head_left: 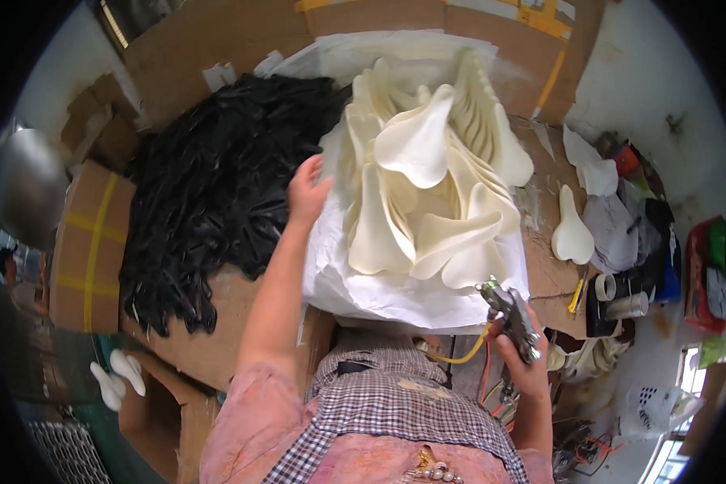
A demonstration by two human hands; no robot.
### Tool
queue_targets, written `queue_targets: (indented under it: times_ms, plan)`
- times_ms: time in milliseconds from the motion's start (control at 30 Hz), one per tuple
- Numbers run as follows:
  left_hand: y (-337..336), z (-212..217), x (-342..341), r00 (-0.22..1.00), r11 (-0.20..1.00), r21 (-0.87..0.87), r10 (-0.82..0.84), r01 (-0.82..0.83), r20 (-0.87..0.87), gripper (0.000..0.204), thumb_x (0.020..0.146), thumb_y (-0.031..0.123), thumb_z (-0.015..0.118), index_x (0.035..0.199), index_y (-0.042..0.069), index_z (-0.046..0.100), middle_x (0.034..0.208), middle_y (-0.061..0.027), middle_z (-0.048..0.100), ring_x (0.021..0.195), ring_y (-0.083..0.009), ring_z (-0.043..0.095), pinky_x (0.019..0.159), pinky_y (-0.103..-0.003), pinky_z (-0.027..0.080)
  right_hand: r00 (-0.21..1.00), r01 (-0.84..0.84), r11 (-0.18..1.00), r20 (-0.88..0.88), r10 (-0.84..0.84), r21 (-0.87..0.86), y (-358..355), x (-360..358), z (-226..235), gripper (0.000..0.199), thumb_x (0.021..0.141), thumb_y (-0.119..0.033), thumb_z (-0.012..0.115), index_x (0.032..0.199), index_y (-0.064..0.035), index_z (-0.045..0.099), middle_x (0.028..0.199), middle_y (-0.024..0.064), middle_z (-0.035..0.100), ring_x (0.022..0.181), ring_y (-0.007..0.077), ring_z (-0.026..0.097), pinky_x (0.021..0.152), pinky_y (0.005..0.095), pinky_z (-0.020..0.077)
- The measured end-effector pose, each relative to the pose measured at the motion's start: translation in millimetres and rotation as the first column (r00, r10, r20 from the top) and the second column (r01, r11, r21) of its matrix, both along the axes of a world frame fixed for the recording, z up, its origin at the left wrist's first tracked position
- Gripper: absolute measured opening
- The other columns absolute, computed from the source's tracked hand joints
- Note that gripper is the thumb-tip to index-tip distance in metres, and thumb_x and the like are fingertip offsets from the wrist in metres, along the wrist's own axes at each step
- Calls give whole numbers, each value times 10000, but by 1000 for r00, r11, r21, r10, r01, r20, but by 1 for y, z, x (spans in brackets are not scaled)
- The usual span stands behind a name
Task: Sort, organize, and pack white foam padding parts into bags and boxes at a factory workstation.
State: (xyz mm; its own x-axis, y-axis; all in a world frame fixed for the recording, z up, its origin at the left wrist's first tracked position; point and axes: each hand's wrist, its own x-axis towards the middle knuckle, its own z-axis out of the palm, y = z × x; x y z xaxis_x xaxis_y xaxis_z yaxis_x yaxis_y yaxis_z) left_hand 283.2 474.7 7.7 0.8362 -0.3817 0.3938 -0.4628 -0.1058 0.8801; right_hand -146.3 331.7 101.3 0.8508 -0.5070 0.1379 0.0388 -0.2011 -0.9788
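Observation:
My right hand (523, 347) grips a metal spray gun (510, 319) with a yellow hose running from it, at the near right corner of the white sheet (331, 274). Stacked cream bicycle saddle pads (415, 145) cover much of that sheet, some standing on edge, some leaning. My left hand (306, 192) is raised between this stack and a heap of shiny black saddle covers (218, 177). Its fingers are apart and hold nothing. Whether it touches the covers below, I cannot tell.
A single cream pad (573, 230) lies to the right of the stack, with a yellow cutter knife (577, 295) nearer me. Cardboard walls (218, 40) stand behind the table. More pads (127, 371) show at the lower left beside an open carton (157, 411). Another person (16, 270) appears far left.

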Motion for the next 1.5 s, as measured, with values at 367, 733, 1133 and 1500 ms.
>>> queue_targets:
  times_ms: [367, 733, 1133, 1500]
  plan:
    - [-161, -19, 6, 977, 842, 527, -6, -111, 215, 372, 718, 57, 633, 1078, 148, 600, 1020, -145, 506, 973, -353, 529, 851, -418, 459, 915, 372, 921, 121, -384, 114, 8, 6, 65, 573, 836, -84, 614, 1332, 25, 349, 909, 104, 584, 742, 156, 579, 686, 287, 494]
    - [-141, -19, 17, 986, 948, 276, 136, -157, 94, 354, 690, 52, 661, 1038, 111, 669, 971, -111, 616, 872, -266, 618, 806, -358, 485, 945, 323, 946, 50, -325, 44, 4, 11, 82, 696, 801, -283, 674, 1344, 21, 362, 946, 86, 576, 803, 149, 572, 682, 285, 478]
    - [-122, -42, 69, 607, 958, -275, -269, 86, -748, 395, 753, 56, 674, 1131, 31, 561, 984, -88, 645, 810, -249, 645, 680, -370, 523, 982, 81, 984, -156, -106, -156, -25, 41, 94, 590, 830, -162, 645, 1323, 31, 384, 818, 69, 580, 672, 124, 545, 622, 247, 454]
    - [-101, -8, 98, 397, 810, -585, -523, -43, -754, 417, 829, 96, 618, 1221, 36, 488, 1157, -106, 573, 1049, -273, 567, 864, -412, 486, 992, 126, 992, 9, -126, 24, -37, 43, 101, 590, 829, -170, 666, 1310, 35, 393, 863, 73, 578, 748, 141, 569, 701, 281, 488]
